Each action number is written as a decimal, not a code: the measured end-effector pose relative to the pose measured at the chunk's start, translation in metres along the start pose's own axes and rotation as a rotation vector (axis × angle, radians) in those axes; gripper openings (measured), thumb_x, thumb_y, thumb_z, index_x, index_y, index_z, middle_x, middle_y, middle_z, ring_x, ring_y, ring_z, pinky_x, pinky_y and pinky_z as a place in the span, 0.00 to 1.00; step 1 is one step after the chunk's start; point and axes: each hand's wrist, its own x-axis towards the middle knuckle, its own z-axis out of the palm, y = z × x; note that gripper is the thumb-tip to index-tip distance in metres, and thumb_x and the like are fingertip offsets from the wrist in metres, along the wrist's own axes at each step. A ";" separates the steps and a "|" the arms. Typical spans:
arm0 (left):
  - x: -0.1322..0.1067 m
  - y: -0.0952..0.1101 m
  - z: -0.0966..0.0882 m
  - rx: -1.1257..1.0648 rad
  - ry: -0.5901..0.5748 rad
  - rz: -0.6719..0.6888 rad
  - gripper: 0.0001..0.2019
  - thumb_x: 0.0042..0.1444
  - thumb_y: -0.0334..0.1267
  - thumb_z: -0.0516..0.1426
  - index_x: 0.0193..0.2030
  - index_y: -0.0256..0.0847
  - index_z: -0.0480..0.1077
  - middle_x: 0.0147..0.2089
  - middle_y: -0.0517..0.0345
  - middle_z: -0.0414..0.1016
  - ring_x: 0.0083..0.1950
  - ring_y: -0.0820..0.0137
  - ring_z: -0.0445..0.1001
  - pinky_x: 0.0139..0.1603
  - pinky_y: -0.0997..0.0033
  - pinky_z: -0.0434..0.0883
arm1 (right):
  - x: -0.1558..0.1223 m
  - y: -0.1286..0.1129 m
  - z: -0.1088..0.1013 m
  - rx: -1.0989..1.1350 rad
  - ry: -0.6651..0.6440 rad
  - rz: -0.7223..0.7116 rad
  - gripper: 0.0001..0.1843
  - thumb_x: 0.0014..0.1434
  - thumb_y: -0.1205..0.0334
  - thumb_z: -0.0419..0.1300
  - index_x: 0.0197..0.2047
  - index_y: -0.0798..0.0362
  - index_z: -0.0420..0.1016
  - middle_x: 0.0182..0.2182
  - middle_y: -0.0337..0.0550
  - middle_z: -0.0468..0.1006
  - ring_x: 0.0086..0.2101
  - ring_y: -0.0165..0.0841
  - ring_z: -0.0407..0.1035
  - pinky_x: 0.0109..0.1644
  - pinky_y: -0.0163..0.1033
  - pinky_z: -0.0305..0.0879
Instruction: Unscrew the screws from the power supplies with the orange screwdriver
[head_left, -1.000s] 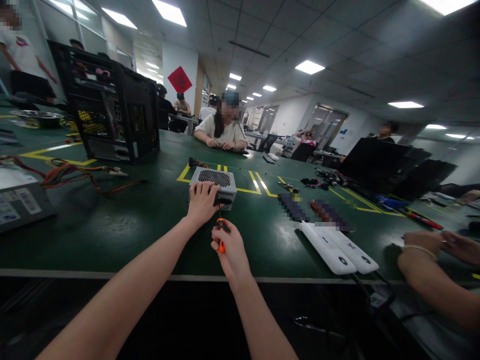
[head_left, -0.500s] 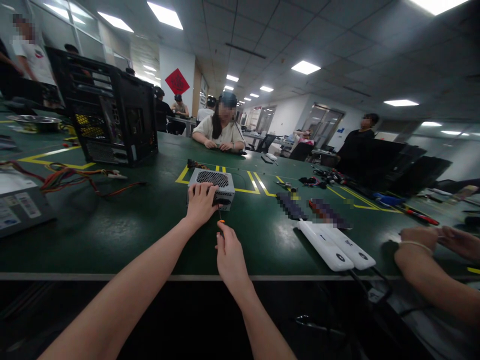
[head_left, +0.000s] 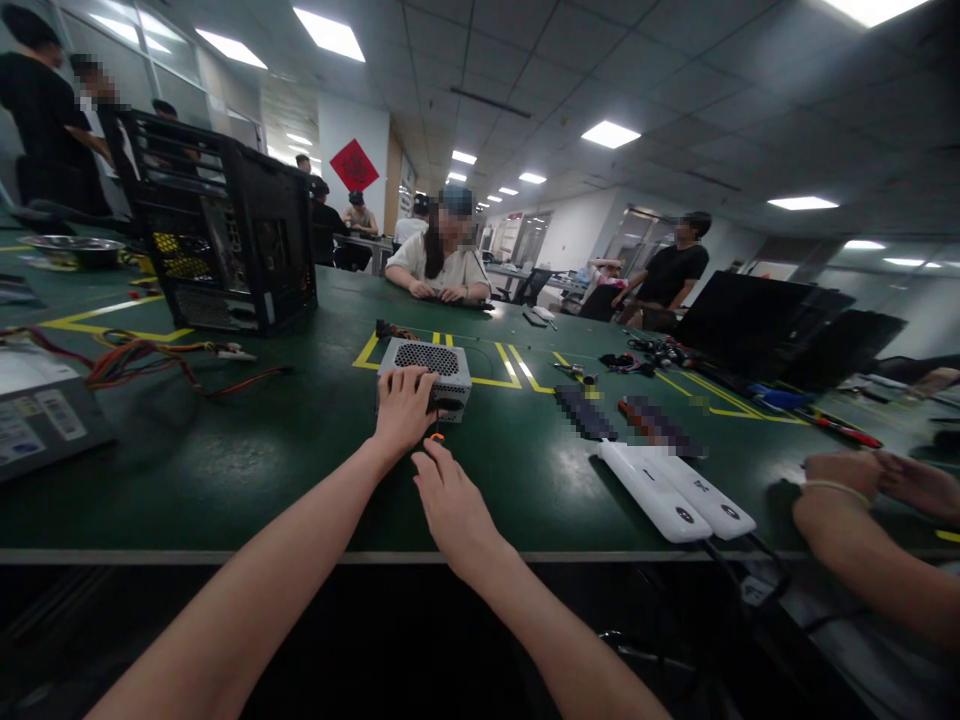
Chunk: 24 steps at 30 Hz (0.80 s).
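Observation:
A grey computer power supply unit [head_left: 453, 362] with a perforated top stands on the green table in front of me. My left hand [head_left: 406, 405] grips it from the near left side, with fingers spread over its top edge. Just below the unit's near face, my right hand [head_left: 451, 497] is closed around a small screwdriver [head_left: 437, 437]. Its orange part and thin dark shaft show beyond my fingertips, pointing at the unit. Most of the handle is hidden by the fingers. Behind the unit lies its bundle of cables [head_left: 391, 330].
At left are a black computer case [head_left: 225, 225], another power supply [head_left: 49, 410] with loose wires, and a metal bowl [head_left: 71, 250]. Two white power banks [head_left: 660, 490] lie at right, near a neighbour's hands [head_left: 844, 478]. A person [head_left: 442, 255] sits across the table [head_left: 315, 500].
My right hand has shifted slightly left and its fingers have rolled around the screwdriver. My left hand and the power supply stay nearly in place. People in the background have moved.

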 end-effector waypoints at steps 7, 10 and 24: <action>-0.001 0.000 -0.003 -0.012 0.006 0.007 0.25 0.47 0.43 0.60 0.52 0.41 0.62 0.54 0.46 0.62 0.56 0.55 0.56 0.58 0.51 0.50 | 0.006 0.032 -0.014 -0.174 -0.031 -0.300 0.10 0.62 0.58 0.49 0.38 0.51 0.69 0.45 0.49 0.70 0.33 0.30 0.69 0.35 0.35 0.66; -0.001 0.000 -0.003 -0.008 0.002 0.005 0.26 0.47 0.42 0.61 0.53 0.41 0.62 0.54 0.46 0.62 0.57 0.55 0.56 0.58 0.52 0.51 | 0.005 0.040 -0.026 -0.002 -0.214 -0.354 0.14 0.61 0.53 0.50 0.43 0.54 0.67 0.49 0.53 0.65 0.39 0.33 0.68 0.38 0.36 0.67; 0.000 0.002 -0.002 -0.019 -0.001 -0.018 0.25 0.46 0.39 0.60 0.52 0.41 0.62 0.54 0.46 0.63 0.57 0.55 0.57 0.58 0.51 0.51 | 0.001 0.055 -0.015 0.342 -0.173 -0.304 0.21 0.54 0.47 0.57 0.44 0.55 0.64 0.50 0.54 0.68 0.47 0.37 0.66 0.47 0.41 0.66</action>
